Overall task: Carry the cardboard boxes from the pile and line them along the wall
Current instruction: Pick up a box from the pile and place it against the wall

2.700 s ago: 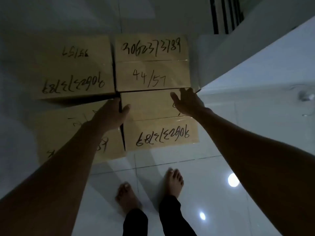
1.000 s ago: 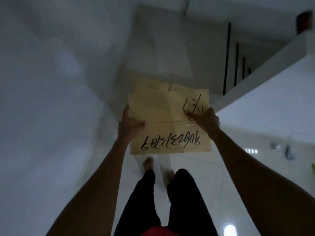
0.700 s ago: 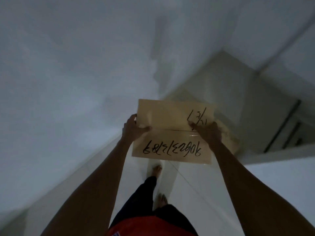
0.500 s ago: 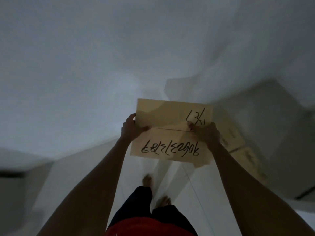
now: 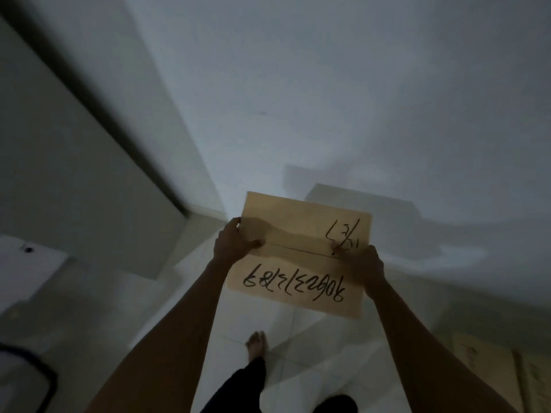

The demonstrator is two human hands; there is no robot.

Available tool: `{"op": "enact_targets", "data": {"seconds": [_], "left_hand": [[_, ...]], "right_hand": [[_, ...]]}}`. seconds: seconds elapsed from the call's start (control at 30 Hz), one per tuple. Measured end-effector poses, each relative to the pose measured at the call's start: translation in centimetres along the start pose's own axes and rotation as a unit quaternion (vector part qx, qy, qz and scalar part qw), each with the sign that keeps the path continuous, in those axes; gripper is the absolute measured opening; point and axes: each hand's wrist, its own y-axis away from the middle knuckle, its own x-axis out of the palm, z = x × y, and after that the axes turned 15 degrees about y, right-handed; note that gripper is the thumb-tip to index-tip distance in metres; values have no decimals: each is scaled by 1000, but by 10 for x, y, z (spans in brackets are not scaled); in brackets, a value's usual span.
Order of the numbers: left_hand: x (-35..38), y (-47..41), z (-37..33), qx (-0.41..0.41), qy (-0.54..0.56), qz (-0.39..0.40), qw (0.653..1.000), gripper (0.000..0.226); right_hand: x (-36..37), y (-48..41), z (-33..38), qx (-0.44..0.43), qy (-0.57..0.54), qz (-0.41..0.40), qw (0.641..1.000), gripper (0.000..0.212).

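I hold one tan cardboard box [image 5: 301, 257] in front of me at chest height, its top marked with black handwritten numbers. My left hand [image 5: 234, 243] grips its left side, thumb on top. On the right edge, my right hand [image 5: 362, 265] clamps the box with fingers over the top seam. More cardboard boxes [image 5: 489, 362] lie dimly at the lower right on the floor. Another pale box shape [image 5: 366, 201] sits against the wall just beyond the held box.
A white wall [image 5: 328, 84] fills the view ahead. The shiny white tiled floor [image 5: 286, 338] lies below, with my bare foot [image 5: 257, 344] on it. A dark door frame [image 5: 98, 114] runs diagonally at the left, and a white object [image 5: 26, 263] stands at the left edge.
I lifted the box from the pile, turned left and walked with it. The pile has slid to the lower right edge, and a door frame has come into view at the left.
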Motion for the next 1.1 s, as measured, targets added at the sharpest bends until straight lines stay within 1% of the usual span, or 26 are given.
{"op": "enact_targets", "data": {"seconds": [0.07, 0.17, 0.27, 0.33, 0.43, 0.53, 0.67, 0.77, 0.87, 0.9, 0.97, 1.1], "left_hand": [[-45, -22, 16, -16, 8, -20, 1000, 80], [-99, -58, 38, -37, 5, -37, 999, 81], [-137, -92, 56, -50, 4, -53, 997, 79], [-155, -115, 70, -60, 6, -65, 996, 75], [-176, -156, 99, -69, 4, -78, 995, 71], [-191, -213, 138, -75, 5, -86, 993, 71], [-204, -295, 216, -86, 7, -84, 993, 71], [-207, -360, 291, -96, 1, -67, 993, 74], [-207, -420, 362, -120, -21, -67, 990, 80], [-206, -438, 385, -121, -31, -63, 990, 82], [-201, -472, 426, -110, -52, -43, 992, 83], [-180, -525, 491, -111, -61, -30, 991, 79]], "right_hand": [[38, -1, 41, -14, 9, 24, 1000, 112], [91, -14, 85, -29, 9, 54, 998, 117], [142, -34, 115, -42, 4, 76, 996, 122], [173, -44, 137, -41, 9, 89, 995, 122], [212, -53, 178, -41, 25, 99, 994, 110], [269, -84, 204, -39, 40, 103, 993, 97], [368, -144, 219, -17, 49, 96, 994, 96], [452, -192, 224, -10, 47, 87, 995, 103], [530, -239, 223, -6, 56, 91, 994, 94], [554, -252, 220, -6, 55, 89, 994, 94], [597, -278, 211, 0, 53, 86, 995, 102], [659, -325, 193, 5, 63, 75, 995, 94]]}}
